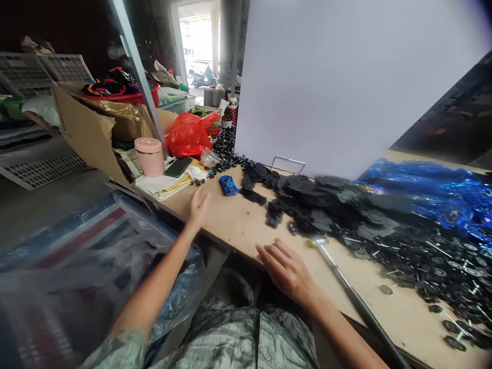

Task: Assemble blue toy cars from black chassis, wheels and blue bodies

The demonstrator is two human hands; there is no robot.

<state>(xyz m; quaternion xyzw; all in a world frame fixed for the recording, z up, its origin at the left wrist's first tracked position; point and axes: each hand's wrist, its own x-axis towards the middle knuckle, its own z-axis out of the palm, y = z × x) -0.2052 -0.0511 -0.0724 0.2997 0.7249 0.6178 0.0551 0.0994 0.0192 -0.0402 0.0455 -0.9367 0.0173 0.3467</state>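
Observation:
A blue toy car (229, 185) rests on the wooden tabletop (242, 223). My left hand (199, 206) is over the table's front edge, a little left of the car and apart from it; it is somewhat blurred, with its fingers loosely out and nothing visible in them. Closer to me, my right hand (283, 267) hovers at the table edge, palm down, fingers stretched and slightly bent, holding nothing I can see. Right of it lies a hammer (338, 274) with a yellowish tip. Black car base plates (307, 197) are heaped beyond my right hand.
Wheels on axles (442, 271) and blue shiny car shells (442, 195) are piled at right. A pink container (149, 156), a phone (178, 167) and a red plastic bag (192, 134) stand at left. A large pale board (326, 87) rises behind. A plastic-covered bag (88, 266) lies below left.

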